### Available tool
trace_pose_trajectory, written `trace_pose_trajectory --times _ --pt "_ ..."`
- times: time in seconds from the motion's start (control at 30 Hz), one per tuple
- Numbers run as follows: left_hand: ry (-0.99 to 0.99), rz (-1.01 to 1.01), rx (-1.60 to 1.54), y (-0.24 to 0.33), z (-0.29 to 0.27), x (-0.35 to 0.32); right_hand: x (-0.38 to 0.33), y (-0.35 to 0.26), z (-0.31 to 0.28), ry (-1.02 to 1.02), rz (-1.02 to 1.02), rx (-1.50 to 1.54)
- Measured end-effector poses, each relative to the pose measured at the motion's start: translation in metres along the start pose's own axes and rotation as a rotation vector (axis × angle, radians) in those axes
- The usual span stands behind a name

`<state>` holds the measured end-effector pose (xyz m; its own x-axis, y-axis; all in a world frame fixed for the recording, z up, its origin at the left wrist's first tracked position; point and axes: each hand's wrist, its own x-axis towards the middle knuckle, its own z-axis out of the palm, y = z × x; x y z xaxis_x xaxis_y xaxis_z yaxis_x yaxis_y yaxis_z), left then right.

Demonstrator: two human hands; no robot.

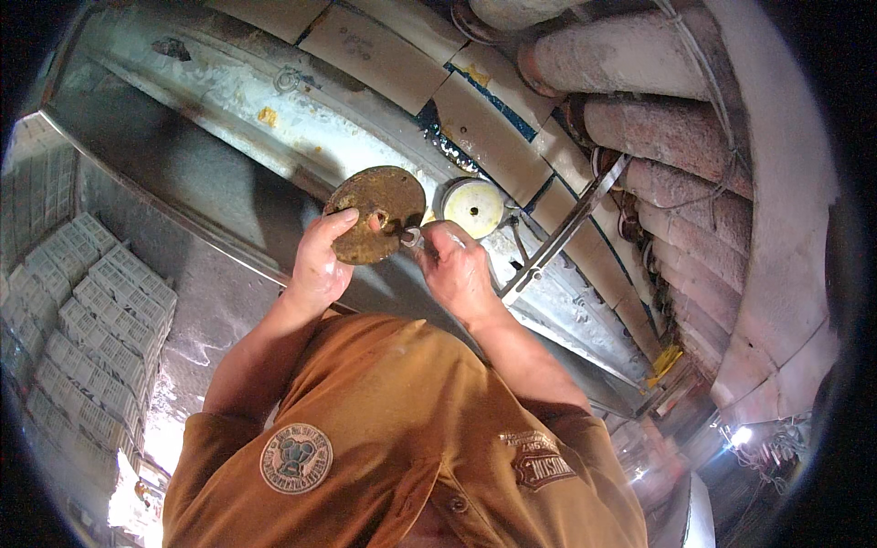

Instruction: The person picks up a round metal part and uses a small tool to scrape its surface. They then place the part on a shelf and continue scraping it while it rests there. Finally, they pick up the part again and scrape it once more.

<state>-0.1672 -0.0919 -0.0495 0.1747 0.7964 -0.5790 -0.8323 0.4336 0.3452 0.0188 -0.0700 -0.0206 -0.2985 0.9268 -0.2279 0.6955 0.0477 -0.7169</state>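
My left hand [320, 260] grips the lower left rim of a round, rusty brown metal disc [379, 205] held up in front of me. My right hand [457, 269] is closed on a small silvery metal piece [411, 237] at the disc's centre hole. Just right of the disc sits a pale yellow round disc [472, 207] mounted on the grey metal machine frame [274, 119]. My orange shirt [402, 438] fills the lower middle of the view.
A thin metal bar [566, 228] slants across the frame right of my right hand. Thick dusty rollers or pipes [658, 128] stack at the upper right. Stacked grey crates [91, 320] stand at the left. Beige panels [384, 55] line the top.
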Motion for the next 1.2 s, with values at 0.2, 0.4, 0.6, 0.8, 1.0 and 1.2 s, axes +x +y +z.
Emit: trace_pose_trajectory --times 0.2,0.4,0.6,0.8,1.0,1.2 --pt "0.07 0.0 -0.108 -0.002 -0.007 0.003 0.005 0.001 0.014 0.044 0.133 0.11" --pt "0.099 0.034 -0.09 -0.005 -0.01 0.001 0.01 -0.003 0.024 0.112 0.32 0.28" --pt "0.068 0.037 -0.118 -0.001 0.002 0.0 0.007 0.0 0.031 0.175 0.409 0.355" --pt "0.121 0.153 -0.048 -0.01 -0.004 0.0 0.007 0.002 0.036 0.191 0.4 0.499" --pt "0.162 0.573 0.74 -0.036 -0.046 0.0 0.005 0.011 0.052 0.268 0.41 0.796" --pt "0.058 0.948 1.445 -0.02 -0.034 -0.005 0.0 0.009 0.045 0.243 0.412 0.685"
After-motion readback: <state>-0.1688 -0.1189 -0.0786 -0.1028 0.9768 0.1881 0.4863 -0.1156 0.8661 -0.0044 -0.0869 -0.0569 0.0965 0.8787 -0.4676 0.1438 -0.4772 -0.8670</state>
